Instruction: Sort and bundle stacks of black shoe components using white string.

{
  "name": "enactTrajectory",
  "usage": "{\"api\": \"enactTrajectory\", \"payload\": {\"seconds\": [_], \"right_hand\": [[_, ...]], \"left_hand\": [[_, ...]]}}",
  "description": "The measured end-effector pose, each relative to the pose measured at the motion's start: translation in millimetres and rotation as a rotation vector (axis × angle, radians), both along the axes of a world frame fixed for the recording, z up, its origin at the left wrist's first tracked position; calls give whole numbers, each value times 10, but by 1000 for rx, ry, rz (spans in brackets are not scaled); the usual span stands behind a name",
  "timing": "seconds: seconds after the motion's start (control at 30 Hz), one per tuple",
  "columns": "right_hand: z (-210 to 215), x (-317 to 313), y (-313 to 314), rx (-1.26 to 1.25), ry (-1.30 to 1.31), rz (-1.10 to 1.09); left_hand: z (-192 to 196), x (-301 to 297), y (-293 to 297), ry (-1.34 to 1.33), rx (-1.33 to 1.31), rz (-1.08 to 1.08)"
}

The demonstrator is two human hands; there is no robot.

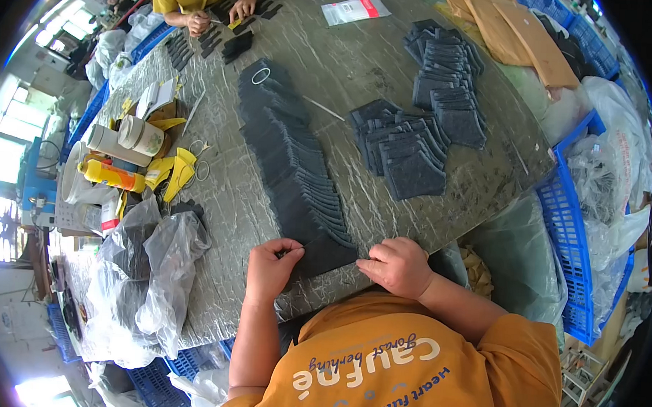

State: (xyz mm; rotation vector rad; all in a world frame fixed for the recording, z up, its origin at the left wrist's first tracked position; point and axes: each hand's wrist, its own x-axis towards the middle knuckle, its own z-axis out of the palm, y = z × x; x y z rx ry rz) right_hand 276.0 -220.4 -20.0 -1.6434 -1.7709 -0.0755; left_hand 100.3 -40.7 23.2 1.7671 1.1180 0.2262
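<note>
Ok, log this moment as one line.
dark grey fabric pieces: overlapping row | left hand: at nearest piece's left edge | right hand: at its right corner

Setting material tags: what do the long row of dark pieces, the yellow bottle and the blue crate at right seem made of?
Long row of dark pieces: probably fabric or felt, matte; thin, overlapping edges, weave unreadable.
Yellow bottle: likely plastic, smooth; opaque, rounded body.
Blue crate: likely moulded plastic, slight sheen; regular lattice wall, one colour.
</note>
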Motion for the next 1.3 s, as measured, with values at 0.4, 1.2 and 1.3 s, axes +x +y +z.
{"api": "enactTrajectory", "payload": {"seconds": [0.4,1.2,1.3], "right_hand": [[28,-2,-10,-44,4,14],[80,-66,37,-70,-91,29],[75,-72,33,-111,-123,22]], "left_hand": [[-8,20,2,12,55,-20],[-56,6,19,9,34,-14],[-79,-2,10,-12,98,-33]]}}
